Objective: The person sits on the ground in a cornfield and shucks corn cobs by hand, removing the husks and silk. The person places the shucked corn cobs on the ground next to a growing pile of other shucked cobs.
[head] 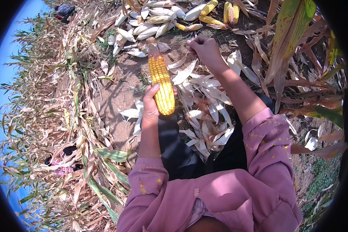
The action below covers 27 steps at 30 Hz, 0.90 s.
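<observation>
A husked yellow ear of corn [161,87] is held in my left hand [151,101], thumb across its near side, with brown silk at its far tip. To the right and farther out, my right hand [204,52] is raised over the ground with its fingers curled inward; whether thin silk strands lie between the fingertips I cannot tell. Pale stripped husks [206,87] and brown silk [203,107] lie on the soil between and in front of my dark-trousered legs.
Ears in pale husks [153,20] form a heap at the far side, with bare yellow ears [210,21] beside it. Dry corn stalks [81,116] stand or lean on the left, and leaves [290,43] hang at right. Two people [64,165] are partly visible among the left stalks.
</observation>
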Available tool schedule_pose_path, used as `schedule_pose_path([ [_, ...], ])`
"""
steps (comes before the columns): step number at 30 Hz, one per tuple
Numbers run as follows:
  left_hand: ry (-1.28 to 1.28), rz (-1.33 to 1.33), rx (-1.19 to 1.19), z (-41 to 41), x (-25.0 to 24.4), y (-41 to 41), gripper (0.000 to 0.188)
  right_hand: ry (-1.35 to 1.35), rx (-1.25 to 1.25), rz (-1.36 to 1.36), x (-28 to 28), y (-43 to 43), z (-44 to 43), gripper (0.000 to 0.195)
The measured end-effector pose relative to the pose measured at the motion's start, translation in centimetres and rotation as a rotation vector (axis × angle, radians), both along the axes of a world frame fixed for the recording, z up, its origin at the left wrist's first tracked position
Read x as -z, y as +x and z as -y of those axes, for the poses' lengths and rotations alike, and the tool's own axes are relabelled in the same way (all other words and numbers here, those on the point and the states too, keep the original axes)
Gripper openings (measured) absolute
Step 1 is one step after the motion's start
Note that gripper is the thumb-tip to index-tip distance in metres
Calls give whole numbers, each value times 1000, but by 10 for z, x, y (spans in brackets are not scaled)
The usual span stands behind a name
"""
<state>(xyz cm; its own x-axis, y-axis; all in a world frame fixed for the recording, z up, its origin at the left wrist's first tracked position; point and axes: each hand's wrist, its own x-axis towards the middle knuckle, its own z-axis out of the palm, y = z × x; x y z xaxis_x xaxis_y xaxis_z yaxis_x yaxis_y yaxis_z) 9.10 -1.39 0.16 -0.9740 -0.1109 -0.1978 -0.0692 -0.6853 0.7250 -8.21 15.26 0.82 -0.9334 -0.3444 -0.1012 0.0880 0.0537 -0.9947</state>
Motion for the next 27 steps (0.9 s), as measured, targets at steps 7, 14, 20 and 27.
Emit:
schedule_pose_path([
  [7,45,22,72,-1,-3,-1,45,-20,-262,143,-2,20,15,33],
  [14,-164,34,65,-8,-4,-3,52,-178,-364,165,-5,26,16,27],
  [20,-179,10,46,-11,-5,-5,50,-141,-304,31,2,23,18,23],
  [27,-135,32,50,-6,-3,-3,47,346,-140,-203,-4,21,10,27],
])
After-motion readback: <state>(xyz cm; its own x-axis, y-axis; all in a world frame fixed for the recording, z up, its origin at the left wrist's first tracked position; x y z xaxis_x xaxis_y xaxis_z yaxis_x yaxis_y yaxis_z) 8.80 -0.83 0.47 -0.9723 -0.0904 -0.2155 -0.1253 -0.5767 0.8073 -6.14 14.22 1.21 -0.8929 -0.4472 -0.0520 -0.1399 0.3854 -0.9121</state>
